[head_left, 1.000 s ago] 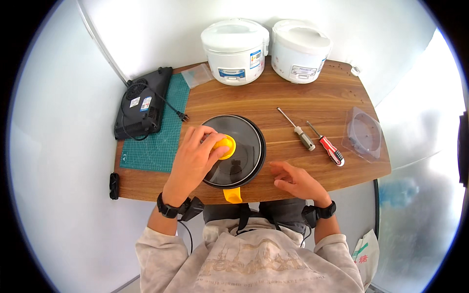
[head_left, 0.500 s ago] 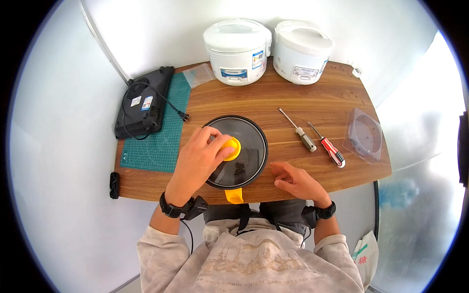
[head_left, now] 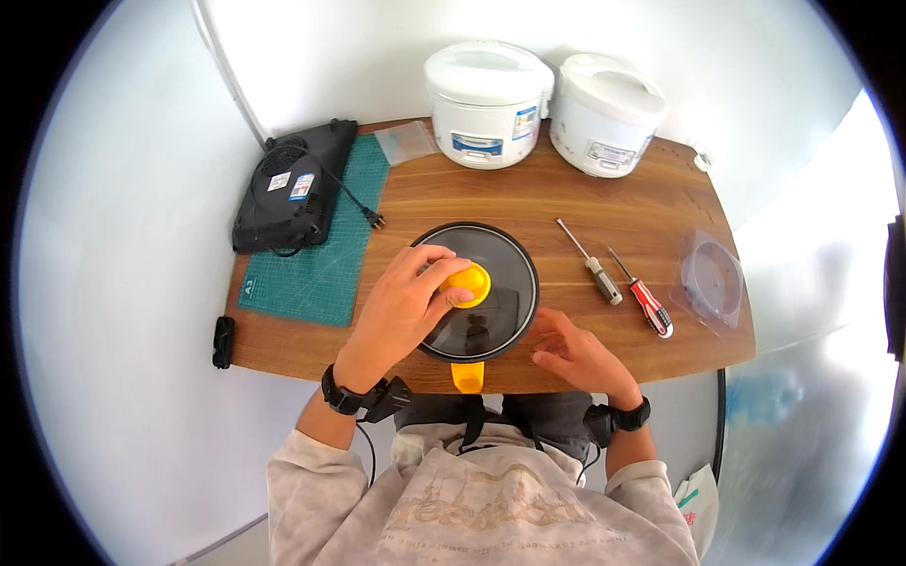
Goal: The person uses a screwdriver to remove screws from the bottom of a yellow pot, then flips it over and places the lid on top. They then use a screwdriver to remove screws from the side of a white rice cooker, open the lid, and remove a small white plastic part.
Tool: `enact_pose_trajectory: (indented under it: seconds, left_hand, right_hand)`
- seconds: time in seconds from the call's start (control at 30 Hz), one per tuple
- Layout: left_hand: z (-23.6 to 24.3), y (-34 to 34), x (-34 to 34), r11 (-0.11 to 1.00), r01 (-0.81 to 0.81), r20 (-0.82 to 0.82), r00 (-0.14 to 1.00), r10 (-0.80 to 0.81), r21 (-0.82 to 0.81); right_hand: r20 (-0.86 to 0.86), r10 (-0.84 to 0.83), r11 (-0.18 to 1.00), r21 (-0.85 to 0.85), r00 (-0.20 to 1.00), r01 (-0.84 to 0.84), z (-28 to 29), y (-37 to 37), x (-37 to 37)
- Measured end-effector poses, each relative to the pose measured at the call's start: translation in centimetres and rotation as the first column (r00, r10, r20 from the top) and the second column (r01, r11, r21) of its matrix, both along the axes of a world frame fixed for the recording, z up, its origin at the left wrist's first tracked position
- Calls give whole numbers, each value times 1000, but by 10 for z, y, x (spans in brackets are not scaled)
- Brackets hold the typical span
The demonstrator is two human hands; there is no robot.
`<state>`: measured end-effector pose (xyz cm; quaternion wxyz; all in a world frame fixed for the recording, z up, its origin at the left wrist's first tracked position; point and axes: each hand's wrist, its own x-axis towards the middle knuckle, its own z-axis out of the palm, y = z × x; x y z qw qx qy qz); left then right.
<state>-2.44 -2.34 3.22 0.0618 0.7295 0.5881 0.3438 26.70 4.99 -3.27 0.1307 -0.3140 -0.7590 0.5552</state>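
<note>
A round dark pan with a glass lid (head_left: 500, 274) on it sits at the table's front edge, and its yellow handle (head_left: 467, 377) points toward me. My left hand (head_left: 401, 297) reaches over the lid from the left, thumb and fingers closed round its yellow knob (head_left: 469, 285). Part of the lid's left side is hidden under that hand. Close by the pan's right rim, my right hand (head_left: 580, 354) is open, fingers apart and slightly bent. Nothing shows in it, and I cannot tell whether its fingertips touch the rim.
Two white rice cookers (head_left: 489, 113) stand at the back. A black appliance (head_left: 293, 193) with a cord and plug lies on a green cutting mat (head_left: 326, 283) at left. Two screwdrivers (head_left: 649, 307) and a clear plastic piece (head_left: 711, 278) lie at right. A black object (head_left: 223, 341) sits at the left edge.
The whole view has shifted, so most things appear farther right. My right hand is nearer the pan's rim. My left hand keeps its hold on the lid knob.
</note>
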Motion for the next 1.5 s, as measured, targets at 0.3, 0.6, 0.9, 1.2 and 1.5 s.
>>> enact_pose_trajectory:
  seconds: [0.3, 0.6, 0.9, 1.2, 1.5]
  left_hand:
    - [-39, -42, -33, 903, -263, 489, 771, 408, -339]
    - [-47, -59, -22, 910, -78, 637, 689, 345, -408]
    - [-20, -120, -76, 837, -383, 569, 614, 547, -391]
    - [-54, -170, -181, 660, -692, 599, 406, 690, -291]
    - [-64, -166, -257, 530, -757, 658, 180, 732, -382]
  right_hand:
    - [37, -100, 980, 174, 994, 92, 20, -2, -31]
    - [24, -129, 929, 352, 991, 112, 35, -11, -77]
    - [-11, 156, 872, 472, 988, -133, 59, -20, -171]
    - [-176, 392, 856, 431, 903, -287, 10, -34, -314]
    - [-146, 377, 882, 359, 915, -306, -12, -40, -408]
